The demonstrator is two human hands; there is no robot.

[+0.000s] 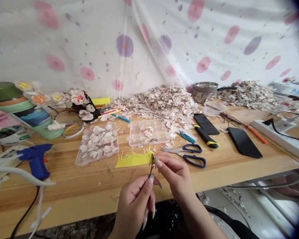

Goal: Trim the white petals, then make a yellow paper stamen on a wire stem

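My left hand (136,199) pinches the lower end of a thin dark stem (151,168) near the table's front edge. My right hand (173,172) pinches the stem's top, where one end of a yellow fringed paper strip (133,160) meets it. The strip lies out to the left on the wooden table (72,186). Both hands have closed fingers. Blue-handled scissors (189,154) lie just right of my right hand.
Two clear trays of pale petals (97,143) (148,132) sit behind the strip, with a large petal heap (164,101) beyond. A blue glue gun (36,157) stands left. Two phones (243,142) (206,123), a power strip (281,136), metal pots (204,89) and finished flowers (74,99) surround them.
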